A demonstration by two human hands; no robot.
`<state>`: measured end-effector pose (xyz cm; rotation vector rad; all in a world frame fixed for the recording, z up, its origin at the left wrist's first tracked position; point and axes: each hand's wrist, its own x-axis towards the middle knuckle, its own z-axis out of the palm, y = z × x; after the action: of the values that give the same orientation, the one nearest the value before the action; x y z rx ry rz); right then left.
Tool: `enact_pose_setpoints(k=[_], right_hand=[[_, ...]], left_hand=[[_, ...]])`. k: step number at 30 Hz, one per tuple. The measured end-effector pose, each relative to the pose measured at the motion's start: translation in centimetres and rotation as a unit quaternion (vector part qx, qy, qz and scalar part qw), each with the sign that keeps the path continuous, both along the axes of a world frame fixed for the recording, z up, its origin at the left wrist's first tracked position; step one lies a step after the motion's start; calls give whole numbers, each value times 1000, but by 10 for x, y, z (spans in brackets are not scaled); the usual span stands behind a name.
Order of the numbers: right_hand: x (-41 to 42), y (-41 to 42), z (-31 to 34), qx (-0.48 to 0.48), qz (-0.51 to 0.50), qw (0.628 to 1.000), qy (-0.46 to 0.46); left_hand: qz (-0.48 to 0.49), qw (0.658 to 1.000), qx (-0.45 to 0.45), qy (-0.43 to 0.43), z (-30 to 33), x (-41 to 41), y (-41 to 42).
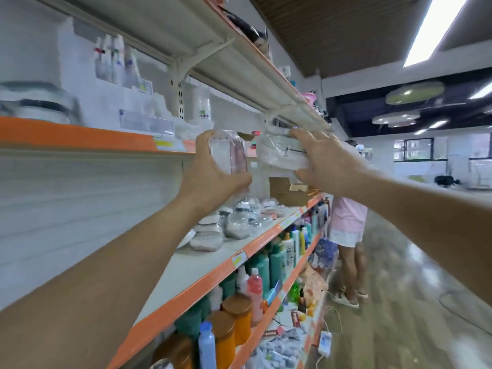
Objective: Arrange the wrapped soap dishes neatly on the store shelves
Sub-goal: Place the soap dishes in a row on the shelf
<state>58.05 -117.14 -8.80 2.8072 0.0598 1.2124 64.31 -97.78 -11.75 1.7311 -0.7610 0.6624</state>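
Note:
My left hand (210, 169) grips a plastic-wrapped soap dish with a pink side (231, 153), held on edge at the height of the upper orange-edged shelf (80, 134). My right hand (322, 158) holds a stack of white wrapped soap dishes (279, 153), fingers over its top and thumb under it. Both bundles sit side by side in front of that shelf. More wrapped soap dishes (231, 225) lie in a loose pile on the middle shelf (202, 262) below my hands.
Bottles of shampoo and cleaners (277, 262) fill the lower shelves. A cardboard box (287, 193) stands further along the middle shelf. A person in a pink top (346, 219) stands in the aisle ahead. A white power adapter with cable (325, 342) lies on the floor.

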Motion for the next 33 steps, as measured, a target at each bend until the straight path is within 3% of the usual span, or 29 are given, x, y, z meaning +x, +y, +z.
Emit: enact_pose_setpoints(k=[11, 21, 27, 33], right_hand=[[214, -182, -33, 57, -11, 997, 48], [405, -345, -78, 39, 48, 989, 133], [515, -415, -116, 87, 55, 974, 199], [627, -451, -148, 75, 58, 966, 241]], left_hand=[[-14, 993, -35, 112, -24, 220, -172], [135, 974, -82, 164, -48, 378, -332], [220, 956, -38, 190, -62, 469, -399], [269, 946, -4, 183, -87, 579, -440]])
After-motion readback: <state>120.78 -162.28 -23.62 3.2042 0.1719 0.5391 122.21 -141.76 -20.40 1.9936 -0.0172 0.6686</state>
